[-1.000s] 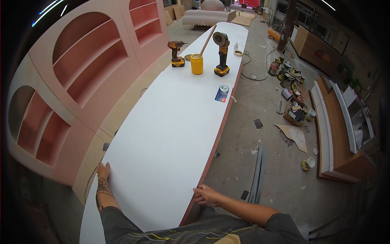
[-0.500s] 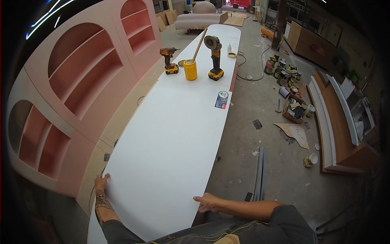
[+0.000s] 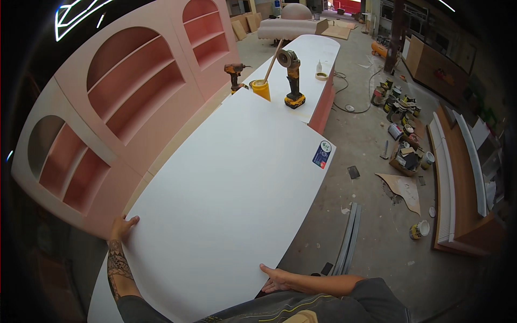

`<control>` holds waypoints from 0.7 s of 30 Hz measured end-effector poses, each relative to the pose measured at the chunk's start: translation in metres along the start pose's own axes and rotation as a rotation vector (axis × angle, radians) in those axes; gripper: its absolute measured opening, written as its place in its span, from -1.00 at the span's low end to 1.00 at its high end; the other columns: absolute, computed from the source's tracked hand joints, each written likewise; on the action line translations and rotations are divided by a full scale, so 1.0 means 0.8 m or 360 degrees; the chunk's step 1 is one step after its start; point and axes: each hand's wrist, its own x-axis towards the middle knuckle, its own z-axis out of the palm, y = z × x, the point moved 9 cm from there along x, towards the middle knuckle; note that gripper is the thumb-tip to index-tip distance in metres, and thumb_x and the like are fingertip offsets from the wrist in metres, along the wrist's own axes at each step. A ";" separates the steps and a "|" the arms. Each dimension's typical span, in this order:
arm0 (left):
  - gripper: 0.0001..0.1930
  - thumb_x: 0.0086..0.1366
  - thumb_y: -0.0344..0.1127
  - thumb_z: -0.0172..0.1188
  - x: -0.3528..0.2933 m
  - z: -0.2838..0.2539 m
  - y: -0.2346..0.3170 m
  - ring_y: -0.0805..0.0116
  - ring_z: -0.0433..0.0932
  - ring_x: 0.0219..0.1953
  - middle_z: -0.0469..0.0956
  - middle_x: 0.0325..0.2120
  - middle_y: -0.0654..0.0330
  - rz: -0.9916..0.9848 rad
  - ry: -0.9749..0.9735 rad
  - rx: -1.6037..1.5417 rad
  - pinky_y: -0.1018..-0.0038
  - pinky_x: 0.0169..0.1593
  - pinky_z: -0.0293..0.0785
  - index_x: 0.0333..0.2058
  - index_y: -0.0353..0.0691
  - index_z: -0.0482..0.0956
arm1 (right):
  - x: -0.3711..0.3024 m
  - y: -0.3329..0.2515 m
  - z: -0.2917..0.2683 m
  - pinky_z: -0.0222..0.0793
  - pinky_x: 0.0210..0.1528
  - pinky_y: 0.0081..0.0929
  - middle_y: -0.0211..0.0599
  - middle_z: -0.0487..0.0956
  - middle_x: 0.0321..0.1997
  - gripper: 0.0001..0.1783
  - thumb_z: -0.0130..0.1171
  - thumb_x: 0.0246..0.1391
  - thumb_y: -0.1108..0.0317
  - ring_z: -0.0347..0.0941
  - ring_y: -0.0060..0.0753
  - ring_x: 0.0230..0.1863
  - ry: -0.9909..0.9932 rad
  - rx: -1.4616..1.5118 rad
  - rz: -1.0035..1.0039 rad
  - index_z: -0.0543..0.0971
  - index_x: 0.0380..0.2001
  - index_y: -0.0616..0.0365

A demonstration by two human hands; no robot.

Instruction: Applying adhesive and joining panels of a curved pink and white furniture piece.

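Note:
A large white sheet (image 3: 215,188), bowed along its length, stretches away in front of me. My left hand (image 3: 123,227) grips its left edge, thumb on top and fingers hidden beneath. On the near right edge, my right hand (image 3: 273,279) holds it too, thumb upward. A dark printed sticker (image 3: 322,155) marks the sheet's far right corner. Its far edge stands raised above a long counter (image 3: 321,51), partly covering a yellow tub (image 3: 260,91) with a wooden stick (image 3: 273,60) and a cordless drill (image 3: 235,77). A cordless angle grinder (image 3: 293,79) stands just beyond that edge.
Pink arched shelving (image 3: 137,89) lines the left. A small bottle (image 3: 319,67) and tape roll (image 3: 321,76) sit on the counter. Along the right floor are paint cans (image 3: 395,131), a cardboard box (image 3: 405,160), metal channels (image 3: 347,239) and a wood-faced counter (image 3: 460,188).
The white sheet has lifted off the counter and shifted, its far edge now hiding parts of the drill and tub. Both hands keep their grip. My view has turned slightly left.

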 end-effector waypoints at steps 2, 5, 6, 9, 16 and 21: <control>-0.24 0.09 0.13 0.55 -0.036 -0.022 0.089 0.12 0.70 -0.13 0.72 -0.20 -0.15 0.0036 -0.0098 0.0060 0.21 0.04 0.60 -0.02 -0.53 0.65 | 0.000 0.019 -0.022 0.36 0.41 0.07 0.65 0.09 0.46 0.18 -0.30 0.32 -0.57 0.22 0.38 0.48 -0.0071 0.0008 -0.0007 -0.21 0.58 0.22; -0.36 0.08 0.02 0.59 -0.143 -0.073 0.208 0.21 0.71 -0.18 0.75 -0.28 -0.02 0.0171 -0.0277 0.0126 0.25 0.01 0.60 -0.06 -0.43 0.71 | -0.006 0.055 -0.044 0.13 0.51 0.18 0.65 0.02 0.49 0.32 -0.43 0.14 -0.75 0.11 0.41 0.53 -0.0160 0.0128 0.0001 -0.29 0.60 0.07; -0.42 0.07 -0.04 0.61 -0.183 -0.086 0.245 0.25 0.71 -0.21 0.76 -0.30 0.05 0.0304 -0.0382 0.0108 0.28 -0.01 0.60 -0.07 -0.38 0.73 | -0.007 0.062 -0.056 0.07 0.53 0.20 0.65 0.05 0.49 0.35 -0.47 0.07 -0.80 0.15 0.42 0.51 -0.0117 0.0094 -0.0068 -0.30 0.61 0.03; -0.50 0.08 -0.12 0.62 -0.293 -0.101 0.329 0.35 0.69 -0.23 0.77 -0.30 0.12 0.0215 -0.0663 0.0282 0.33 -0.05 0.60 -0.10 -0.33 0.75 | -0.002 0.088 -0.101 -0.02 0.54 0.23 0.63 0.11 0.47 0.40 -0.52 0.00 -0.85 0.24 0.43 0.46 -0.0008 0.0093 -0.0235 -0.31 0.61 0.00; -0.51 0.30 0.11 0.40 -0.506 0.007 0.402 -0.13 0.60 -0.48 0.62 -0.56 -0.11 0.0568 -0.1112 0.0611 0.16 -0.32 0.54 -0.39 -0.32 0.70 | 0.065 0.124 -0.271 -0.11 0.53 0.32 0.44 0.29 0.44 0.42 -0.51 0.00 -0.86 0.32 0.39 0.41 0.0392 0.0182 -0.0582 -0.17 0.61 0.06; -0.52 0.37 0.07 0.32 -0.596 0.110 0.366 -0.20 0.60 -0.41 0.57 -0.59 -0.15 0.0620 -0.1198 0.0664 0.06 -0.29 0.54 -0.47 -0.30 0.64 | 0.077 0.128 -0.358 -0.35 0.55 0.38 0.22 0.30 0.51 0.40 -0.59 0.01 -0.85 0.24 0.37 0.47 0.0542 -0.0048 -0.0660 -0.04 0.59 0.06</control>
